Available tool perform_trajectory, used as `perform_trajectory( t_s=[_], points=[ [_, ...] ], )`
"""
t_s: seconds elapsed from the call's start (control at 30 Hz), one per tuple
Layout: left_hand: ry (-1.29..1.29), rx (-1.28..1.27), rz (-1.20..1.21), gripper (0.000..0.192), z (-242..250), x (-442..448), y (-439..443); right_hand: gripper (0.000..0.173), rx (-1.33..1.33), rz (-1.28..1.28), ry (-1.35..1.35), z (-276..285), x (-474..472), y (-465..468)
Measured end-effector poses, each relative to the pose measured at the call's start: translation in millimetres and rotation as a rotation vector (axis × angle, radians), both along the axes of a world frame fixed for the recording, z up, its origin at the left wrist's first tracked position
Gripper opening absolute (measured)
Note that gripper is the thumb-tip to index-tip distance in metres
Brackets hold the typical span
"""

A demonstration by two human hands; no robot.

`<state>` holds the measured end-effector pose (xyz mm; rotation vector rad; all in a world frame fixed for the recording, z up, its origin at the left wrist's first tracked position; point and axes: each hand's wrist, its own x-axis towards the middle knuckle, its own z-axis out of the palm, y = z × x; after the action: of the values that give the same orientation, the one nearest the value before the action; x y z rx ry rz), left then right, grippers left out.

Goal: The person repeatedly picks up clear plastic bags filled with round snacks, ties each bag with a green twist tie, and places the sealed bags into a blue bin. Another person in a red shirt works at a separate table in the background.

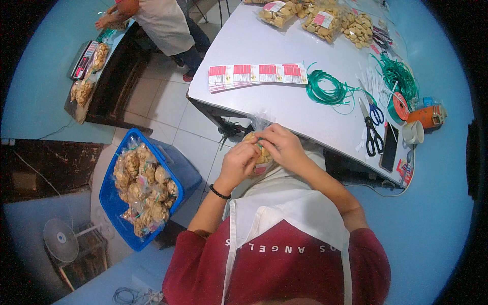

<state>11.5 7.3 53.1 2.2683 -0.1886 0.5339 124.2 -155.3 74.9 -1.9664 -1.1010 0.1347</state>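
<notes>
A clear plastic bag of round, pale-brown biscuits (263, 155) rests at my lap, by the near edge of the white table (251, 105). Its gathered neck points towards the table. My left hand (240, 158), below a black beaded bracelet, pinches the bag near its neck. On the other side, my right hand (283, 146) has its fingers at the same spot, where a bit of green ribbon shows between the hands. A pink-and-white label shows low on the bag.
Printed labels (257, 78), cut green ribbon (326, 87), black-handled scissors (371, 135), a ribbon spool (398, 107), a mug (413, 132) and filled bags (322, 23) lie on the table. A blue bin (179, 171) of bagged biscuits stands left. Beyond, a person (164, 26) works near a scale (82, 63).
</notes>
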Motion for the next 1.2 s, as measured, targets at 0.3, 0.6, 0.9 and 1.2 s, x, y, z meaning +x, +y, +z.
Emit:
perform_trajectory(
  t_s=[0.3, 0.6, 0.9, 1.2],
  points=[
    [-0.042, 0.15, 0.07, 0.011, 5.4, -9.6, -15.4, 0.018, -0.212, -0.073, -0.133, 2.1, -4.5, 4.5],
    [-0.009, 0.107, 0.079, 0.013, -4.3, -13.1, -10.8, 0.012, 0.067, -0.01, 0.258, -8.7, 3.4, -6.8],
    [0.003, 0.12, 0.085, 0.013, -3.1, -13.0, -8.1, 0.011, 0.208, 0.061, 0.638, -23.3, 0.8, -9.8],
    [0.024, -0.082, 0.115, 0.01, -8.5, -9.4, 10.4, 0.011, 0.253, 0.003, 0.756, -37.2, 6.8, -18.3]
  ],
)
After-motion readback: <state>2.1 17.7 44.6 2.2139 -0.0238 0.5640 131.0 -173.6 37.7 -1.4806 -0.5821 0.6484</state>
